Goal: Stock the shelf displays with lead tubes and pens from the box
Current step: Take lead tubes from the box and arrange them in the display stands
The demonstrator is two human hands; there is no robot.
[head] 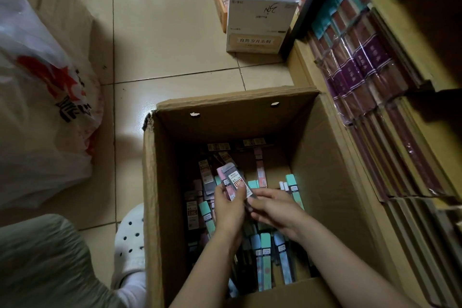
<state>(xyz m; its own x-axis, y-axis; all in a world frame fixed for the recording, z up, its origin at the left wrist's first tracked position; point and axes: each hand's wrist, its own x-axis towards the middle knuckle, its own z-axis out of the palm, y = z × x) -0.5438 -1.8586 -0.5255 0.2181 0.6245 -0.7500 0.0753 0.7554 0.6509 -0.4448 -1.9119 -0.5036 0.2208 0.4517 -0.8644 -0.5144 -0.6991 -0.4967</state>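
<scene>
1. Both hands reach into the open box (250, 112), which stands on the tiled floor (162, 40).
2. The left hand (228, 207) grips a small fan of lead tube packs (235, 181), fingers curled round their lower ends.
3. The right hand (272, 210), just at 3 o'clock of the left, pinches the same packs.
4. More packs (265, 252) litter the box bottom.
5. At 10 o'clock sits a plastic bag (42, 107); at 12 a white carton (260, 22); at 2 stacked notebooks (362, 62).

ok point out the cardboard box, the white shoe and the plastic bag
cardboard box (225, 120): head view, far inner wall.
white shoe (130, 235): head view, perforated top.
plastic bag (42, 107): head view, printed side.
</scene>
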